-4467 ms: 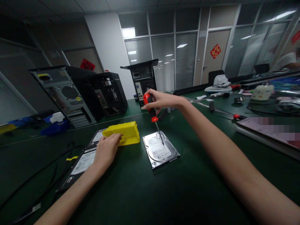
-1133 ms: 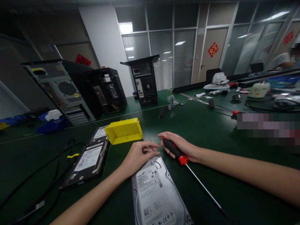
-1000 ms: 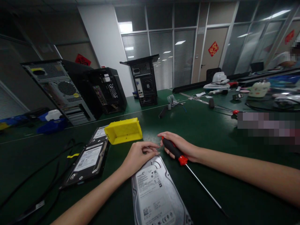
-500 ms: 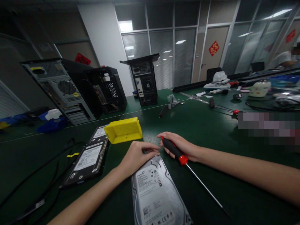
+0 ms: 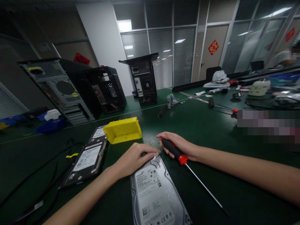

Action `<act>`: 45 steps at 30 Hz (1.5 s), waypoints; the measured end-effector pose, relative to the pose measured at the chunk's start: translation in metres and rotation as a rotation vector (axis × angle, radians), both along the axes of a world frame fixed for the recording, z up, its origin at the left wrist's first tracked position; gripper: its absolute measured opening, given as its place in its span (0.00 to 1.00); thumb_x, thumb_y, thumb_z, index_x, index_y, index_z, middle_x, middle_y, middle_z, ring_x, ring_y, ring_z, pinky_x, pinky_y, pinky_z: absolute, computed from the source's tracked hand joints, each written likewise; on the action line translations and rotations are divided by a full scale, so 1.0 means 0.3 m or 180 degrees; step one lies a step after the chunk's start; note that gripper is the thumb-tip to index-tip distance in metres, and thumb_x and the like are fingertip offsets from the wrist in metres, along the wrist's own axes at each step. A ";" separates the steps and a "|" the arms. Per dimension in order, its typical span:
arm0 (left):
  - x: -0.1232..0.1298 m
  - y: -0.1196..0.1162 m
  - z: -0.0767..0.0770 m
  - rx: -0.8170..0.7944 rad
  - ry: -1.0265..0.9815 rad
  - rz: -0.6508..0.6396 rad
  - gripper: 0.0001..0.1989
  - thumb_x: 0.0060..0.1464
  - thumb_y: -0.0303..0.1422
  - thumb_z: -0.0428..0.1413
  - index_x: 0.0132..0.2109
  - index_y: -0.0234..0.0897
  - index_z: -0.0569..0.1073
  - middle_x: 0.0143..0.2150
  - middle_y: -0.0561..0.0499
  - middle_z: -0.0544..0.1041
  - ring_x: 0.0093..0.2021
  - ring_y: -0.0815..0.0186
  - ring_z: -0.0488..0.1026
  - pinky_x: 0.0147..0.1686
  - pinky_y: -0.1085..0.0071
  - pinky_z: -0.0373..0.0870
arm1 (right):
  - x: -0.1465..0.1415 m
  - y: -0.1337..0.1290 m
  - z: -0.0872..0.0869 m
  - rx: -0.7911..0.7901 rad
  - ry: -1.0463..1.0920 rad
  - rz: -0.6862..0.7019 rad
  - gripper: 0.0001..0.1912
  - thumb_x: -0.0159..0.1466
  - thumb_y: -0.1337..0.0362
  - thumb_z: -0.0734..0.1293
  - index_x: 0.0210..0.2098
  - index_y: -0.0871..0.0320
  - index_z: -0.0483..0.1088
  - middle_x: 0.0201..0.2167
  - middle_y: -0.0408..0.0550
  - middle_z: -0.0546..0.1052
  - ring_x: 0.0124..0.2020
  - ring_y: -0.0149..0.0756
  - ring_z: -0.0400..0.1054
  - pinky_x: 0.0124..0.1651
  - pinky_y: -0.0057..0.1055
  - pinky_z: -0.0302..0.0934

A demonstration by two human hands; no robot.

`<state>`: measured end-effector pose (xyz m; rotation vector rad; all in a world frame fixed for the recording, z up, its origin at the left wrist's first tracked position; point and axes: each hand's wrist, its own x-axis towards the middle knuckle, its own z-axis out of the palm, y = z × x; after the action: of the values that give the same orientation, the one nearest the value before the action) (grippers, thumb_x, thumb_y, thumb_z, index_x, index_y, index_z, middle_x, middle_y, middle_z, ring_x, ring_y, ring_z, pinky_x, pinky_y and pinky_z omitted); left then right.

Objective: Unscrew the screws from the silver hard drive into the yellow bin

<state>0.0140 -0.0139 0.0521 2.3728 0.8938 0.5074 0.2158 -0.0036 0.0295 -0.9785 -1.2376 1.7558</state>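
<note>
With left hand (image 5: 134,159) curled loosely round the far end of the hard drive (image 5: 157,195), just left of right hand (image 5: 181,145) wrapped round a screwdriver (image 5: 182,160), expect something stiff, fairly heavy, slick-topped and shock-shy, best gripped by its 2 long sides.

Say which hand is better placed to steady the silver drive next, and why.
Probably the left hand: it rests at the far end of the silver drive, while the right hand holds a screwdriver.
</note>
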 end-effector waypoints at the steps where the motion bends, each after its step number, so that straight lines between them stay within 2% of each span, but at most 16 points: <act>1: -0.003 -0.003 0.003 0.0052 0.0064 -0.0112 0.13 0.63 0.34 0.50 0.49 0.45 0.77 0.48 0.52 0.79 0.48 0.61 0.75 0.50 0.67 0.68 | 0.000 0.001 -0.001 0.0005 0.0012 0.0008 0.12 0.67 0.61 0.57 0.46 0.59 0.63 0.29 0.43 0.71 0.18 0.22 0.63 0.15 0.17 0.58; 4: -0.016 -0.011 0.005 0.0154 0.0248 -0.0261 0.15 0.64 0.35 0.48 0.53 0.47 0.74 0.52 0.54 0.77 0.52 0.62 0.73 0.54 0.67 0.64 | 0.002 0.006 -0.008 0.0012 0.0044 0.0048 0.12 0.66 0.61 0.58 0.46 0.59 0.63 0.29 0.43 0.70 0.18 0.23 0.64 0.15 0.18 0.59; 8: -0.034 -0.023 -0.011 0.0160 0.0334 -0.0222 0.16 0.65 0.37 0.47 0.57 0.47 0.71 0.55 0.53 0.75 0.55 0.62 0.70 0.56 0.67 0.63 | 0.004 0.012 -0.014 0.0005 0.0072 0.0096 0.11 0.66 0.60 0.58 0.45 0.59 0.63 0.29 0.43 0.70 0.18 0.23 0.64 0.15 0.17 0.58; 14: -0.038 -0.033 -0.020 0.0234 0.0398 -0.0176 0.17 0.65 0.38 0.47 0.58 0.46 0.69 0.55 0.51 0.74 0.54 0.62 0.69 0.55 0.66 0.63 | 0.003 0.009 -0.007 -0.0059 0.0095 0.0085 0.11 0.66 0.61 0.59 0.45 0.59 0.63 0.28 0.42 0.70 0.17 0.23 0.63 0.15 0.18 0.58; 18: -0.049 -0.035 -0.029 0.0189 0.0318 -0.0158 0.17 0.65 0.37 0.47 0.59 0.46 0.68 0.54 0.51 0.74 0.53 0.62 0.69 0.54 0.67 0.63 | 0.002 0.002 0.005 -0.0210 0.0205 -0.0050 0.10 0.65 0.62 0.60 0.45 0.59 0.62 0.28 0.43 0.70 0.20 0.24 0.64 0.15 0.17 0.57; 21: -0.059 -0.034 -0.041 0.0169 0.0248 -0.0143 0.17 0.66 0.37 0.46 0.59 0.46 0.68 0.54 0.51 0.74 0.53 0.63 0.68 0.54 0.66 0.63 | 0.012 0.006 0.015 -0.0406 0.0378 -0.0134 0.13 0.62 0.68 0.62 0.46 0.58 0.60 0.25 0.40 0.68 0.21 0.25 0.64 0.19 0.18 0.60; 24: -0.064 -0.033 -0.049 0.0194 0.0240 -0.0187 0.18 0.66 0.37 0.46 0.59 0.43 0.67 0.54 0.50 0.74 0.53 0.63 0.68 0.54 0.66 0.64 | 0.029 0.025 0.023 -0.0451 0.0652 -0.0240 0.21 0.54 0.79 0.62 0.46 0.59 0.59 0.25 0.39 0.68 0.22 0.25 0.66 0.26 0.22 0.65; 28: -0.063 -0.032 -0.053 0.0276 0.0300 -0.0214 0.18 0.66 0.37 0.46 0.60 0.41 0.67 0.56 0.50 0.73 0.54 0.64 0.67 0.55 0.65 0.63 | 0.050 0.061 0.034 -0.0298 0.0976 -0.0423 0.21 0.52 0.84 0.62 0.42 0.62 0.62 0.30 0.42 0.72 0.25 0.22 0.69 0.32 0.18 0.67; 32: -0.060 -0.031 -0.054 0.0321 0.0348 -0.0244 0.18 0.66 0.38 0.46 0.60 0.43 0.67 0.57 0.52 0.72 0.55 0.65 0.66 0.56 0.66 0.63 | 0.061 0.081 0.046 -0.0215 0.1117 -0.0460 0.15 0.57 0.81 0.65 0.44 0.67 0.65 0.36 0.51 0.76 0.31 0.25 0.74 0.39 0.18 0.70; 36: -0.060 -0.032 -0.050 0.0338 0.0402 -0.0275 0.18 0.66 0.38 0.46 0.60 0.42 0.66 0.58 0.52 0.71 0.56 0.65 0.66 0.57 0.66 0.62 | 0.063 0.077 0.063 -0.0108 0.1201 -0.0434 0.17 0.59 0.78 0.66 0.48 0.68 0.66 0.39 0.54 0.78 0.35 0.27 0.76 0.42 0.19 0.70; 41: -0.064 -0.033 -0.049 0.0346 0.0407 -0.0308 0.19 0.66 0.38 0.46 0.61 0.43 0.65 0.58 0.51 0.71 0.56 0.64 0.65 0.56 0.65 0.62 | 0.083 0.072 0.120 0.0300 0.1298 -0.0334 0.19 0.62 0.73 0.66 0.52 0.58 0.63 0.40 0.50 0.78 0.34 0.29 0.75 0.42 0.32 0.73; 45: -0.065 -0.030 -0.058 0.0360 0.0336 -0.0306 0.18 0.66 0.37 0.46 0.61 0.43 0.66 0.57 0.50 0.72 0.55 0.64 0.66 0.56 0.64 0.63 | 0.093 0.068 0.209 0.0894 0.1164 -0.0341 0.19 0.61 0.71 0.67 0.51 0.55 0.63 0.37 0.45 0.76 0.31 0.26 0.72 0.37 0.29 0.72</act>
<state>-0.0056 -0.0229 0.0346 2.5518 0.8110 0.4077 0.2437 0.0168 0.0921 -0.5234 -1.1317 1.5410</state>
